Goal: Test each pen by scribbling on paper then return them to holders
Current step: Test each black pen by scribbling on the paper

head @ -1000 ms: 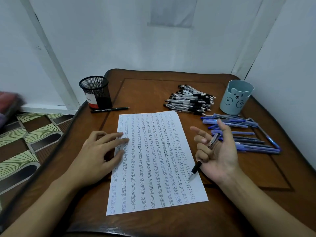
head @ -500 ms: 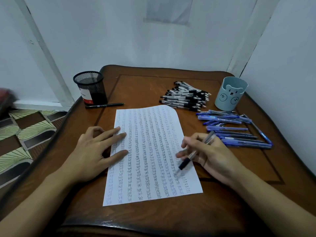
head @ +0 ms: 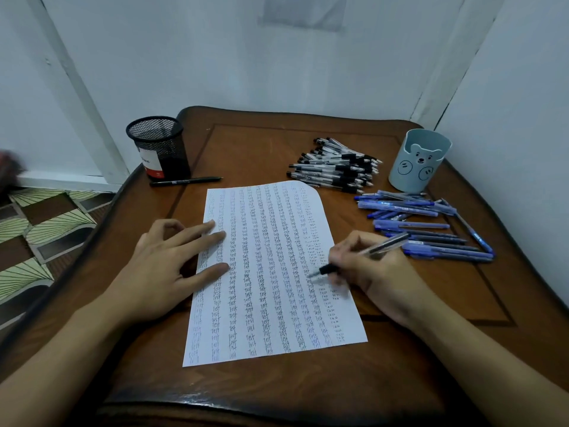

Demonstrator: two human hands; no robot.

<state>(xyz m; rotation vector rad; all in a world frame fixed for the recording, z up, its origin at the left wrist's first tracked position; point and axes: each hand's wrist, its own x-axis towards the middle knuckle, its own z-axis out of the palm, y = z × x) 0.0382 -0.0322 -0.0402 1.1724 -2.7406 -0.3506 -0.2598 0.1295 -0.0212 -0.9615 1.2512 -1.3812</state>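
A white sheet of paper [head: 271,272], covered in columns of small written words, lies in the middle of the wooden table [head: 277,386]. My left hand [head: 166,266] rests flat on its left edge, fingers spread. My right hand [head: 375,269] grips a clear black pen [head: 385,248] in a writing hold, its tip touching the right side of the paper. A pile of black pens [head: 335,169] lies behind the sheet. Several blue pens [head: 425,229] lie to the right. A black mesh holder [head: 158,147] stands at the back left, a light blue bear holder [head: 418,161] at the back right.
A single black pen [head: 186,181] lies in front of the mesh holder. White walls close in behind and on the right. The table's left edge drops to a patterned floor [head: 46,229].
My right hand turned palm-down and lowered the pen onto the right side of the paper. My left hand stayed on the sheet's left edge. The camera view shifted slightly.
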